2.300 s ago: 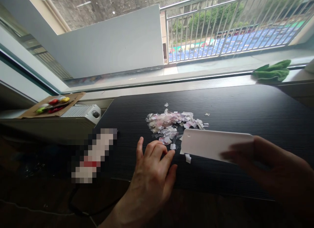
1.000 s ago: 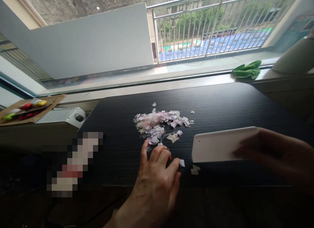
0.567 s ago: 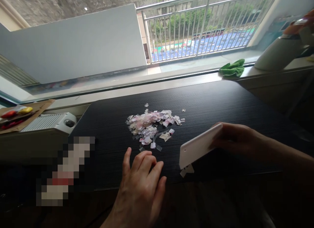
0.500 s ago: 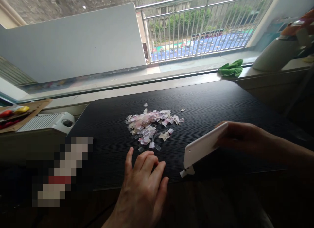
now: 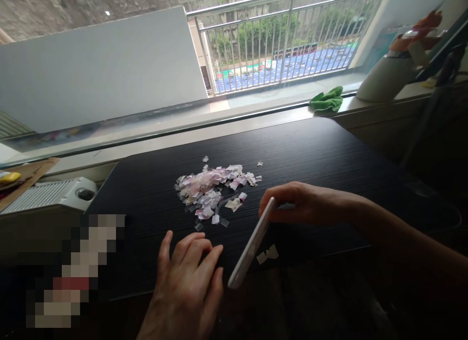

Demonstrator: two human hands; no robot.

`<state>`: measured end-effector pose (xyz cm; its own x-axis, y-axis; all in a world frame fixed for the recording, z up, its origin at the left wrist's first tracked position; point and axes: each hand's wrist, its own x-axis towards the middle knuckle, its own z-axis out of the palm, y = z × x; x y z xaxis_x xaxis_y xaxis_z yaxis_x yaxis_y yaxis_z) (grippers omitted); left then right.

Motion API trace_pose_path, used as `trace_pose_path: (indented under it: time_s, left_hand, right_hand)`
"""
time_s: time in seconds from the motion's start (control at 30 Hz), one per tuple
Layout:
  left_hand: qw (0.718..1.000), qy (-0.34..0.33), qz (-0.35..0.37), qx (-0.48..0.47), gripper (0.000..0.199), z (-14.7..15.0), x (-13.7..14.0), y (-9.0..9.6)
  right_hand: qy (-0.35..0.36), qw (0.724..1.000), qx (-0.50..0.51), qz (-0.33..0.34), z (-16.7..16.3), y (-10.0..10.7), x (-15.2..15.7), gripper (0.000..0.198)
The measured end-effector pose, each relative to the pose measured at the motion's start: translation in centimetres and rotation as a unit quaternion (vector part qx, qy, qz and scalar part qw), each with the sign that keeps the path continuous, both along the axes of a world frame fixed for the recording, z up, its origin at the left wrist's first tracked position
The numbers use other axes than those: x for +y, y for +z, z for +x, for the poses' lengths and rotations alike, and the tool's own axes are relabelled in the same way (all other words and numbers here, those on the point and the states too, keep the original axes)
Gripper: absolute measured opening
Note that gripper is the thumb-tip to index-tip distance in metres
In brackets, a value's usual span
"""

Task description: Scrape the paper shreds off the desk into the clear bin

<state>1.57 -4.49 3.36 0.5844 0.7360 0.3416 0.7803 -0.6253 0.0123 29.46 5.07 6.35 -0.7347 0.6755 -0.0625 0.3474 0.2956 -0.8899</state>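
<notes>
My right hand [image 5: 302, 202] grips the upper end of a thin white board [image 5: 252, 242] with rounded corners, held tilted on its edge near the front of the black table [image 5: 314, 160]. Just right of the board lie two small pale scraps [image 5: 267, 254]. My left hand [image 5: 190, 276] rests palm down at the table's front edge, fingers spread and holding nothing. Beyond its fingertips is a loose heap of small white, pinkish and clear cut pieces [image 5: 210, 181], apart from the hand. A single scrap [image 5: 260, 163] lies right of the heap.
The window sill holds a green cloth [image 5: 327, 99] and a pale spray bottle [image 5: 385, 77] with an orange top. A white radiator [image 5: 60, 194] stands left of the table, with cardboard [image 5: 34, 181] over it. A blurred-out patch [image 5: 80, 267] covers the lower left.
My right hand has brought the white board leftward, turning it more edge-on, and the two scraps formerly by its lower corner now lie to its right. The whole view has shifted slightly.
</notes>
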Motion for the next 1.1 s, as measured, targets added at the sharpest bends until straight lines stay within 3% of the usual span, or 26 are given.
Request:
trace_pose_path:
  time_s: [0.2,0.5,0.77,0.9,1.07,1.1]
  left_hand:
    - [0.999,0.007,0.03,-0.015,0.029,0.3,0.1,0.0]
    - [0.999,-0.005,0.03,-0.027,0.028,0.8,0.3,0.4]
    - [0.998,-0.001,0.024,-0.05,0.027,1.2,0.1,0.7]
    - [0.998,-0.029,0.005,-0.055,0.027,1.9,-0.6,0.7]
    - [0.994,-0.051,-0.01,-0.101,0.021,3.5,-1.6,0.4]
    - [0.994,-0.058,-0.018,-0.09,0.023,3.8,-1.7,0.5]
  right_hand:
    - [-0.016,0.998,-0.013,-0.068,0.7,0.8,-0.5,0.022]
    - [-0.111,0.988,-0.052,-0.096,6.2,1.8,-2.7,0.029]
    - [-0.279,0.958,0.039,-0.048,8.4,-0.7,-4.7,0.029]
    - [-0.288,0.955,0.006,-0.069,9.3,-0.6,-7.0,0.032]
    - [-0.382,0.921,-0.053,-0.046,10.1,-0.6,-11.8,0.027]
    - [-0.367,0.927,-0.06,-0.043,9.8,-1.0,-12.6,0.026]
